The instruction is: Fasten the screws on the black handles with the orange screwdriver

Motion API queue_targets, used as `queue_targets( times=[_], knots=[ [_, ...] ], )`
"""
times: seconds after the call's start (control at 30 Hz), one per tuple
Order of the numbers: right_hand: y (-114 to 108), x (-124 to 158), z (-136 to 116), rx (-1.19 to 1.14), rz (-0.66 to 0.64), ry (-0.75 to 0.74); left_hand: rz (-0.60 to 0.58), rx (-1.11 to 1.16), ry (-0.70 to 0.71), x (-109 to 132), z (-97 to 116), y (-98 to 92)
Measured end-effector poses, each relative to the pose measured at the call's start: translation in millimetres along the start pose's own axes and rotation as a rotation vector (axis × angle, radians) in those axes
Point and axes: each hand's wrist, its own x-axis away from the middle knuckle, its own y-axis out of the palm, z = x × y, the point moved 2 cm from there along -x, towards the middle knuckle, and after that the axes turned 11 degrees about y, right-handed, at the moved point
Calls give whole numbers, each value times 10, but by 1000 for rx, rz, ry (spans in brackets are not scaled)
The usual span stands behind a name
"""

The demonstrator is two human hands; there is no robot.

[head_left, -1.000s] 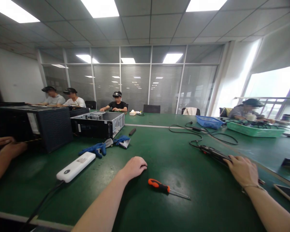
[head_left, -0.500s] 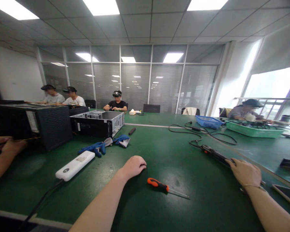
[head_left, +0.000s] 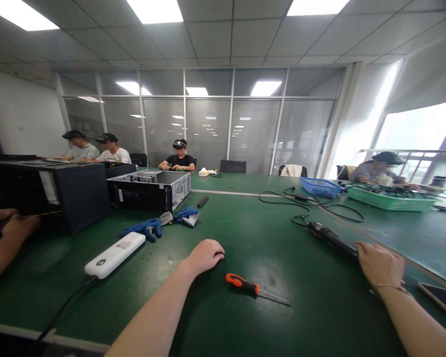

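The left hand (head_left: 208,254) rests on the table (head_left: 230,223), fingers loosely curled; whether anything is beneath them cannot be told. The right hand (head_left: 382,265) lies bent over the near end of a black tool (head_left: 331,239); how firmly it grips is hidden. The tool points forward and inward from it, its cord (head_left: 303,198) looping ahead, near a blue basket (head_left: 321,187) and a green one. Between the hands, nearer the left, lies an orange-handled screwdriver (head_left: 247,286). Left of the left hand are a white block (head_left: 115,255) and blue gloves (head_left: 143,229); farther left, a dark case (head_left: 85,198) and a co-worker's hands (head_left: 22,227). A phone-like slab (head_left: 442,298) sits just beside the right wrist. Green tabletop stretches ahead between the hands; the near edge shows left of the left forearm.
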Motion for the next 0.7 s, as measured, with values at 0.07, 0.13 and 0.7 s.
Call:
queue_targets(
  times=[0.07, 0.13, 0.7],
  knots=[
    [-19, 19, -77, 51, 82, -40, -1, -1, -3, 1, 1, 1],
    [-29, 41, -174, 89, 71, -120, 0, 0, -6, 1, 2, 1],
    [-27, 42, -287, 278, 220, -239, -6, 4, 4, 3, 5, 4]
  ],
)
